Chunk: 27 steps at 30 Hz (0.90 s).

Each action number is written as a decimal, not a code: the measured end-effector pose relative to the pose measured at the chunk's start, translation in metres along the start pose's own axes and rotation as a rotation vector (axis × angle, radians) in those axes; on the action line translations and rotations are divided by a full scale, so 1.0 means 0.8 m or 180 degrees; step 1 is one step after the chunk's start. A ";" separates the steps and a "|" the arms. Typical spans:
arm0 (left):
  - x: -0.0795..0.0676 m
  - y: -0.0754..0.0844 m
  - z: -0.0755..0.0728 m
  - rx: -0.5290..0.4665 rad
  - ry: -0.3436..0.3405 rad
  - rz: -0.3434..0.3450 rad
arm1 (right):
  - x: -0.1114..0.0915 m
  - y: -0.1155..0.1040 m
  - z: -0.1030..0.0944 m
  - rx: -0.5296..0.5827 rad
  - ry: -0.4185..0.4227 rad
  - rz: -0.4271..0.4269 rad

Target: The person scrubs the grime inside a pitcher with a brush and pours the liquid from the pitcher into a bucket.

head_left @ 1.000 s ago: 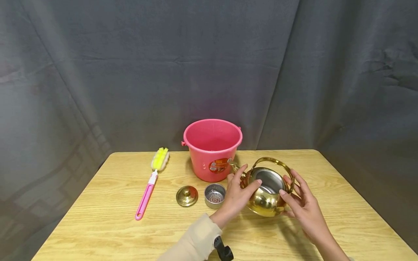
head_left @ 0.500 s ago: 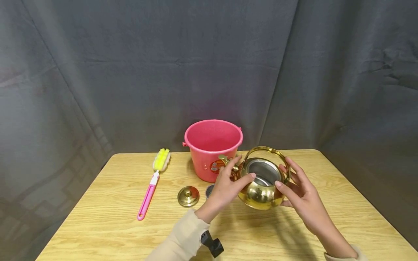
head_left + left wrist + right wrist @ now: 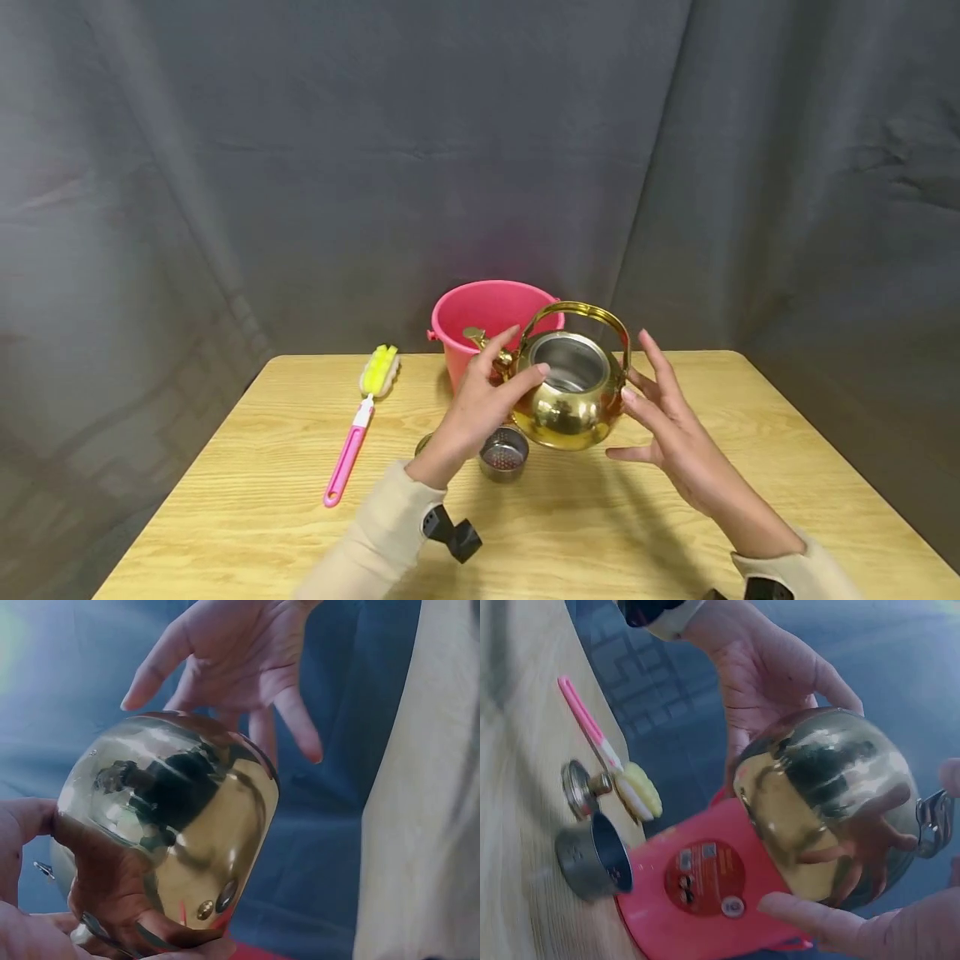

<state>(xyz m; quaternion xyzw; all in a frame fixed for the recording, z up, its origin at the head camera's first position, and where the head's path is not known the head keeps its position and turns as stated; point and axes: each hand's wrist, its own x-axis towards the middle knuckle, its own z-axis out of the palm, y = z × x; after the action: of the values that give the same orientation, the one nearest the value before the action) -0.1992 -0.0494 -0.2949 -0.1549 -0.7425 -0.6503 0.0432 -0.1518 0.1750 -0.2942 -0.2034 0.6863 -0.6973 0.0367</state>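
A gold teapot (image 3: 566,412) without a lid is held up in front of the bucket, its steel-lined mouth tilted toward me. My left hand (image 3: 468,408) grips its spout side, thumb over the rim. At the other side, my right hand (image 3: 678,433) has spread fingers, the thumb at the pot's side by the handle base; whether it touches is unclear. The left wrist view shows the right hand (image 3: 240,660) spread beyond the shiny pot (image 3: 172,825). Below the pot a steel strainer cup (image 3: 503,454) stands on the table. The gold lid (image 3: 581,787) is mostly behind my left wrist in the head view.
A pink bucket (image 3: 457,321) stands at the table's back, partly behind the teapot and left hand. To the left lies a sponge brush (image 3: 348,458) with a pink handle. A grey curtain (image 3: 420,167) hangs behind the wooden table (image 3: 247,492).
The teapot has risen and moved left with both hands, coming in front of the bucket. My right hand's fingers have spread away from the pot. The left forearm now covers most of the lid.
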 end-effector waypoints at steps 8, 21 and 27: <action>0.010 0.006 -0.030 -0.0127 0.0091 -0.0049 | 0.032 0.001 0.018 0.0600 -0.0209 0.0047; 0.034 0.013 -0.045 -0.0026 0.0359 0.0007 | 0.084 0.007 0.035 0.0808 -0.0253 -0.0273; 0.045 0.022 -0.049 0.0313 0.0520 0.0129 | 0.099 0.000 0.037 0.0697 -0.0123 -0.0446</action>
<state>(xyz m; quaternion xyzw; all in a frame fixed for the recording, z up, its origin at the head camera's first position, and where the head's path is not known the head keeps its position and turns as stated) -0.2340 -0.0794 -0.2628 -0.1140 -0.7642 -0.6226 0.1243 -0.2144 0.1207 -0.2768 -0.2590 0.5893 -0.7649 0.0231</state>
